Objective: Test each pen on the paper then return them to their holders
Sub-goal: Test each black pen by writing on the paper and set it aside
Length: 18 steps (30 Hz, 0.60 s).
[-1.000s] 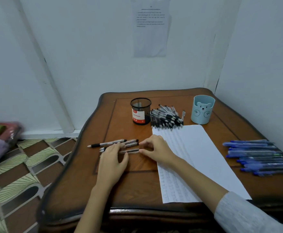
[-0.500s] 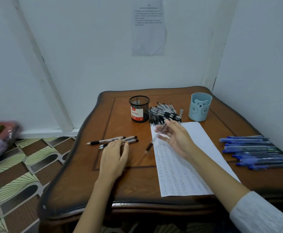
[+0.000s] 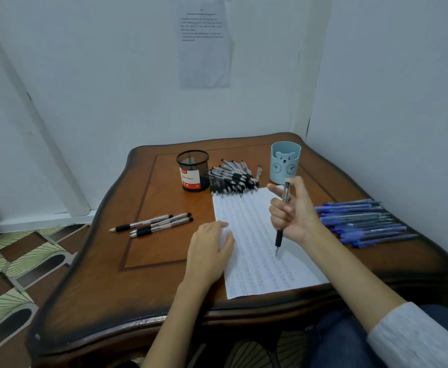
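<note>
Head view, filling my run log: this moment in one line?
right hand: holds black pen, tip over paper | left hand: rests on paper edge

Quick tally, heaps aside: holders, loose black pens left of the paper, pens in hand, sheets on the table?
Holders: 2, black mesh holder and blue bear holder
Loose black pens left of the paper: 3
Pen in the right hand: 1
Sheets of paper: 1
Total: 7
</note>
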Each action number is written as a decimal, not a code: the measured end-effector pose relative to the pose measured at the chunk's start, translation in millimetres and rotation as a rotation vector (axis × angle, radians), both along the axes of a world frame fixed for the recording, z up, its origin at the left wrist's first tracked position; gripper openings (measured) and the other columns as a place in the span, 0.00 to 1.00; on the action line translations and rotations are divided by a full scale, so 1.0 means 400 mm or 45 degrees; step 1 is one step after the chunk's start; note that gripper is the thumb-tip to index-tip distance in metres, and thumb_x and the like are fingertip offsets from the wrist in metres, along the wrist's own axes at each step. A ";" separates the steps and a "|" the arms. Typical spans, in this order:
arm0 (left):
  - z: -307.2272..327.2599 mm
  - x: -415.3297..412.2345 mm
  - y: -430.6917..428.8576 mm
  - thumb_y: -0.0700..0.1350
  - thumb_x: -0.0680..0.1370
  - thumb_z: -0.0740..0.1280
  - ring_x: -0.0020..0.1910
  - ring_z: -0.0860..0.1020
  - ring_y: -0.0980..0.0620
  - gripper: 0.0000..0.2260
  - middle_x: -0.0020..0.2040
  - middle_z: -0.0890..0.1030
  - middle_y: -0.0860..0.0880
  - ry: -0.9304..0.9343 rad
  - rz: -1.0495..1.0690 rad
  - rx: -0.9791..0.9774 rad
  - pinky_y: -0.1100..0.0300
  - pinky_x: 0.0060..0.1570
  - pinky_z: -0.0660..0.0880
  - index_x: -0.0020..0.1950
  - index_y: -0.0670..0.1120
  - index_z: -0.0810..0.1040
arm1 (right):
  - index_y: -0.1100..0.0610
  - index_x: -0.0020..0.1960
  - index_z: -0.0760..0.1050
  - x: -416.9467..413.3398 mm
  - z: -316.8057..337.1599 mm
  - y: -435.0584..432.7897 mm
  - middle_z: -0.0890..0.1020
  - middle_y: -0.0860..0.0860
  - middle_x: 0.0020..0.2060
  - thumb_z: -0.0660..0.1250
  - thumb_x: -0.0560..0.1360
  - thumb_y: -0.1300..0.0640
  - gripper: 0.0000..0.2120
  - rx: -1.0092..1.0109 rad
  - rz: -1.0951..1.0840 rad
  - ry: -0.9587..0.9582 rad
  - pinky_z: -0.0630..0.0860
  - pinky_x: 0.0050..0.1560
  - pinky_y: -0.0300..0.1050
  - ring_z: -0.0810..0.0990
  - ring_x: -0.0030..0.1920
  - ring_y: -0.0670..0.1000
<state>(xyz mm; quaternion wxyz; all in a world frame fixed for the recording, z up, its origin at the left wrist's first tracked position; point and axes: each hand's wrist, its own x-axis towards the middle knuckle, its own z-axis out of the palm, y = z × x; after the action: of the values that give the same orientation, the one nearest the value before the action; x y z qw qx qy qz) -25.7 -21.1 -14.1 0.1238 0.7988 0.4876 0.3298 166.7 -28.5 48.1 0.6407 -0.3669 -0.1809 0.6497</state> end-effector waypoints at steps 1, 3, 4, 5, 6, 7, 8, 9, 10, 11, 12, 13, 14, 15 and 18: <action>-0.003 0.014 -0.005 0.49 0.80 0.61 0.61 0.71 0.56 0.13 0.60 0.78 0.53 0.004 -0.025 -0.003 0.67 0.55 0.60 0.63 0.47 0.75 | 0.59 0.42 0.79 0.009 -0.001 -0.011 0.60 0.47 0.19 0.60 0.75 0.46 0.18 0.006 -0.004 0.018 0.47 0.22 0.35 0.53 0.17 0.44; -0.008 0.040 -0.016 0.49 0.80 0.61 0.61 0.71 0.56 0.14 0.60 0.78 0.53 0.033 -0.061 -0.022 0.68 0.53 0.59 0.63 0.47 0.75 | 0.59 0.44 0.80 0.028 -0.004 -0.031 0.65 0.48 0.22 0.64 0.73 0.41 0.21 0.039 0.013 0.040 0.49 0.19 0.35 0.55 0.17 0.43; -0.012 0.050 -0.021 0.50 0.80 0.60 0.61 0.70 0.56 0.14 0.61 0.77 0.53 0.057 -0.073 -0.039 0.68 0.52 0.58 0.63 0.48 0.74 | 0.60 0.45 0.81 0.039 -0.009 -0.038 0.68 0.49 0.25 0.66 0.71 0.40 0.22 0.056 0.024 0.016 0.50 0.18 0.34 0.56 0.17 0.42; -0.017 0.058 -0.024 0.51 0.80 0.60 0.62 0.69 0.56 0.14 0.62 0.76 0.53 0.087 -0.083 -0.051 0.67 0.52 0.58 0.63 0.49 0.74 | 0.60 0.46 0.81 0.048 -0.010 -0.048 0.72 0.50 0.28 0.66 0.71 0.40 0.22 0.061 0.022 -0.036 0.51 0.17 0.32 0.57 0.16 0.42; -0.021 0.064 -0.027 0.51 0.80 0.59 0.64 0.68 0.56 0.14 0.64 0.74 0.53 0.118 -0.091 -0.056 0.67 0.54 0.58 0.64 0.49 0.73 | 0.61 0.47 0.81 0.057 -0.012 -0.056 0.76 0.52 0.32 0.64 0.74 0.44 0.19 0.055 0.008 -0.087 0.54 0.16 0.31 0.59 0.16 0.42; -0.025 0.067 -0.028 0.52 0.80 0.59 0.66 0.66 0.56 0.15 0.66 0.73 0.53 0.145 -0.097 -0.055 0.65 0.57 0.58 0.65 0.50 0.73 | 0.62 0.49 0.80 0.066 -0.016 -0.064 0.78 0.54 0.37 0.61 0.78 0.49 0.17 0.050 -0.007 -0.108 0.57 0.17 0.30 0.63 0.17 0.42; -0.027 0.068 -0.028 0.53 0.80 0.58 0.67 0.65 0.56 0.16 0.67 0.72 0.54 0.164 -0.101 -0.051 0.64 0.59 0.58 0.65 0.50 0.72 | 0.65 0.51 0.79 0.075 -0.022 -0.072 0.79 0.57 0.41 0.57 0.81 0.52 0.18 0.042 -0.016 -0.057 0.63 0.18 0.31 0.69 0.19 0.42; -0.028 0.067 -0.028 0.53 0.80 0.58 0.67 0.65 0.57 0.16 0.67 0.72 0.54 0.176 -0.104 -0.045 0.64 0.61 0.58 0.66 0.50 0.71 | 0.67 0.52 0.79 0.083 -0.028 -0.083 0.80 0.59 0.43 0.54 0.82 0.54 0.20 0.034 -0.010 0.035 0.69 0.21 0.33 0.75 0.24 0.45; -0.027 0.065 -0.028 0.54 0.80 0.58 0.68 0.65 0.57 0.17 0.68 0.71 0.54 0.187 -0.109 -0.044 0.64 0.62 0.57 0.67 0.50 0.71 | 0.68 0.52 0.80 0.093 -0.038 -0.093 0.81 0.60 0.41 0.51 0.82 0.53 0.24 0.022 0.016 0.084 0.73 0.25 0.36 0.77 0.27 0.49; -0.028 0.063 -0.028 0.55 0.80 0.58 0.69 0.64 0.56 0.18 0.69 0.70 0.53 0.197 -0.116 -0.046 0.64 0.63 0.57 0.68 0.50 0.70 | 0.67 0.52 0.81 0.101 -0.049 -0.104 0.80 0.59 0.37 0.50 0.81 0.50 0.27 -0.013 0.036 0.047 0.72 0.25 0.38 0.76 0.28 0.50; -0.028 0.063 -0.029 0.56 0.80 0.58 0.70 0.63 0.56 0.20 0.71 0.69 0.53 0.207 -0.124 -0.051 0.63 0.65 0.56 0.69 0.50 0.70 | 0.67 0.52 0.81 0.104 -0.059 -0.115 0.78 0.57 0.31 0.49 0.82 0.47 0.29 -0.062 0.055 -0.038 0.68 0.24 0.37 0.72 0.25 0.49; -0.029 0.062 -0.030 0.57 0.80 0.58 0.71 0.62 0.55 0.20 0.72 0.67 0.52 0.215 -0.129 -0.056 0.62 0.67 0.56 0.69 0.50 0.69 | 0.67 0.51 0.81 0.103 -0.067 -0.126 0.76 0.55 0.27 0.51 0.82 0.45 0.30 -0.114 0.052 -0.127 0.65 0.22 0.36 0.69 0.23 0.47; -0.028 0.062 -0.031 0.57 0.80 0.58 0.72 0.61 0.55 0.21 0.72 0.67 0.52 0.219 -0.131 -0.058 0.61 0.68 0.55 0.70 0.49 0.69 | 0.67 0.48 0.81 0.100 -0.076 -0.134 0.75 0.54 0.25 0.55 0.81 0.44 0.28 -0.149 0.037 -0.203 0.64 0.20 0.34 0.68 0.21 0.45; -0.029 0.062 -0.031 0.57 0.80 0.58 0.72 0.61 0.55 0.21 0.73 0.66 0.52 0.221 -0.130 -0.062 0.61 0.68 0.55 0.70 0.49 0.69 | 0.66 0.45 0.81 0.092 -0.080 -0.145 0.74 0.54 0.26 0.61 0.79 0.45 0.24 -0.153 0.017 -0.282 0.65 0.20 0.33 0.69 0.21 0.44; -0.028 0.062 -0.032 0.57 0.80 0.58 0.72 0.60 0.54 0.21 0.73 0.65 0.51 0.230 -0.132 -0.068 0.60 0.69 0.54 0.70 0.49 0.69 | 0.59 0.38 0.73 0.079 -0.095 -0.170 0.72 0.51 0.26 0.71 0.71 0.50 0.13 -0.053 -0.072 -0.608 0.61 0.18 0.32 0.66 0.19 0.43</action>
<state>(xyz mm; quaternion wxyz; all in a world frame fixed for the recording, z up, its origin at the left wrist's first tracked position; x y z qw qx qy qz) -0.7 -33.9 -25.4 0.1173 0.8459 0.4635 0.2364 198.4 -96.4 10.1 0.5901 -0.5283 -0.3033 0.5298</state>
